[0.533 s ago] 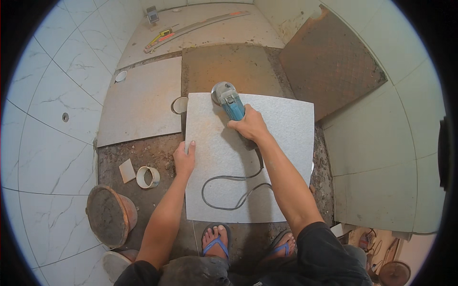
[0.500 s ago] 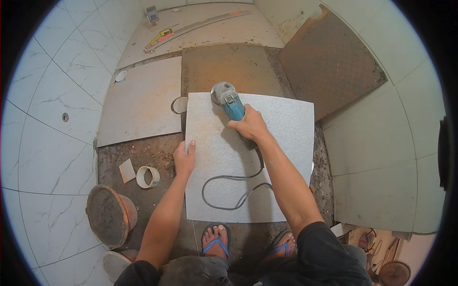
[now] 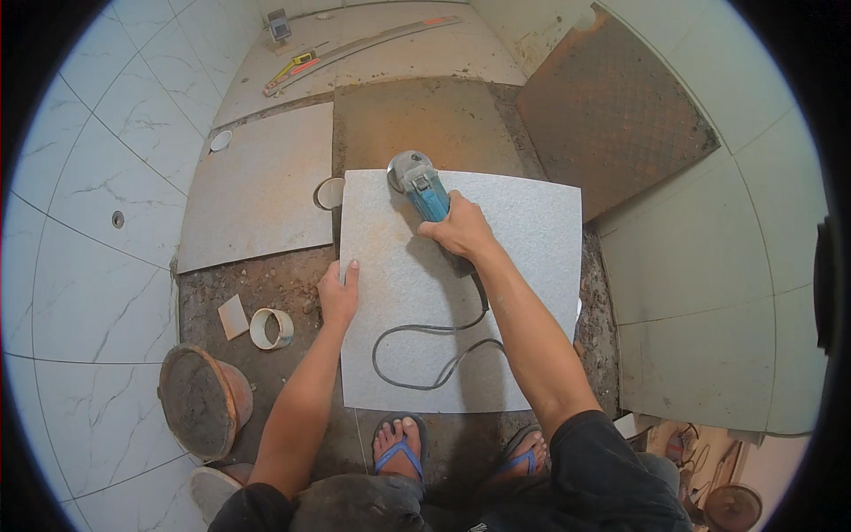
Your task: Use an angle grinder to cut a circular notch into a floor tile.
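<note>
A large pale grey floor tile [image 3: 532, 266] lies in front of my feet. My right hand [image 3: 463, 229] is wrapped round the body of a blue and grey angle grinder [image 3: 427, 193]. The grinder's head and disc are over the tile's far edge, near its far left corner; whether the disc touches is hard to tell. From its rear a black cord [image 3: 417, 328] loops across the tile. With thumb on top, my left hand [image 3: 338, 288] grips the tile's left edge, its other fingers partly hidden at the side.
Left stand a mortar bucket [image 3: 204, 403], a white pipe ring [image 3: 271, 329] and a small tile offcut [image 3: 233, 317]. A laid tile [image 3: 261, 195] borders a round pipe opening [image 3: 330, 193]. A brown-backed tile [image 3: 612, 115] leans at the right wall. A long straightedge [image 3: 363, 51] lies far back.
The whole view has shifted very slightly. Both hands, the angle grinder and the tile keep the same places relative to one another.
</note>
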`<state>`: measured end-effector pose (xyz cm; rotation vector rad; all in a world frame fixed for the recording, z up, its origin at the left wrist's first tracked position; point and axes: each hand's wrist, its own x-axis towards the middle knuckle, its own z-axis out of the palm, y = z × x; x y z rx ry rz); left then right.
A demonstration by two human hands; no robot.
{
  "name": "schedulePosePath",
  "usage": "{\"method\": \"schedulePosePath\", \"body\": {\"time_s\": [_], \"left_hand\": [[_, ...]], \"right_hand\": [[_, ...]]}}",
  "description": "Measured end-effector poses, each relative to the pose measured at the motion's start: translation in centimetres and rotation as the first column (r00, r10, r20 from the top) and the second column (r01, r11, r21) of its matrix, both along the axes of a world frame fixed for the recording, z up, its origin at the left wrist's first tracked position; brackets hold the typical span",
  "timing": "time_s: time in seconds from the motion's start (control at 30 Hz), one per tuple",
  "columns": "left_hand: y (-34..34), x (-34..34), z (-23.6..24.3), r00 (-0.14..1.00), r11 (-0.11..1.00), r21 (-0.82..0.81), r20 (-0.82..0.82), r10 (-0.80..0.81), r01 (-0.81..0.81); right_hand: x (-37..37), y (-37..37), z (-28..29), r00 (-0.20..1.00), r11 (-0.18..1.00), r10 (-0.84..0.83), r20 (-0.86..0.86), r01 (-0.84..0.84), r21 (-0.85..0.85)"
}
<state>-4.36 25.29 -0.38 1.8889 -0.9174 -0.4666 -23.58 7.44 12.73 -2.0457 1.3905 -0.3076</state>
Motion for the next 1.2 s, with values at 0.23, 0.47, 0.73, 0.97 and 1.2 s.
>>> {"method": "schedulePosePath", "body": {"time_s": [0.23, 0.47, 0.73, 0.97, 1.2], "left_hand": [[-0.1, -0.4, 0.8, 1.0, 1.0, -0.005, -0.031, 0.0, 0.0], [0.3, 0.1, 0.8, 1.0, 0.999, 0.046, -0.013, 0.003, -0.003], [0.0, -0.2, 0.7, 1.0, 1.0, -0.018, 0.016, 0.006, -0.006], [0.1, -0.4, 1.1, 0.999, 1.0, 0.017, 0.044, 0.006, -0.007], [-0.1, -0.5, 1.1, 1.0, 1.0, 0.0, 0.018, 0.01, -0.01]], "right_hand": [[-0.2, -0.2, 0.7, 0.998, 0.999, 0.028, -0.051, -0.025, 0.046], [0.8, -0.5, 0.5, 0.993, 0.998, 0.064, -0.099, -0.061, 0.03], [-1.0, -1.4, -0.2, 0.986, 0.996, -0.076, 0.15, 0.07, 0.051], [-1.2, -0.6, -0.2, 0.975, 1.0, -0.01, 0.223, 0.009, 0.005], [-0.4, 0.8, -0.4, 0.995, 1.0, -0.005, 0.098, 0.003, 0.023]]}}
